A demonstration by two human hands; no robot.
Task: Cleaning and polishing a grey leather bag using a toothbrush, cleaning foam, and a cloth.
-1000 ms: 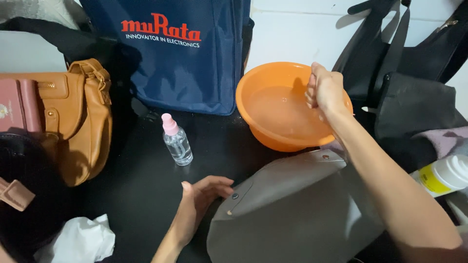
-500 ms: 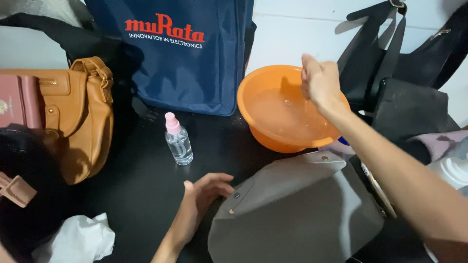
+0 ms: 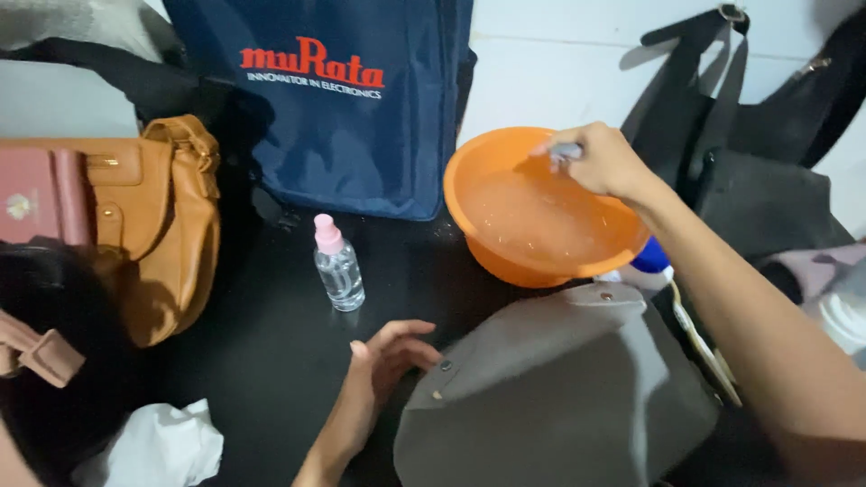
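Note:
My right hand (image 3: 603,160) hovers over the orange basin (image 3: 478,171) of water, fingers closed around a small pale object whose kind I cannot make out. My left hand (image 3: 390,361) rests on the dark surface with fingers loosely apart, its fingertips touching the edge of the grey bag (image 3: 559,397) lying in front of me. A small clear spray bottle (image 3: 338,264) with a pink cap stands upright between the basin and the tan bag.
A navy tote bag (image 3: 352,99) stands behind the bottle. A tan handbag (image 3: 167,225) and a pink purse (image 3: 36,194) lie at left, black bags (image 3: 758,180) at right. Crumpled white tissue (image 3: 153,446) sits at the lower left. A white bottle with a blue cap (image 3: 645,266) lies behind the grey bag.
My right hand lifted from the basin's right rim and now sits over the water, farther toward its middle. The left hand has stayed at the grey bag's edge.

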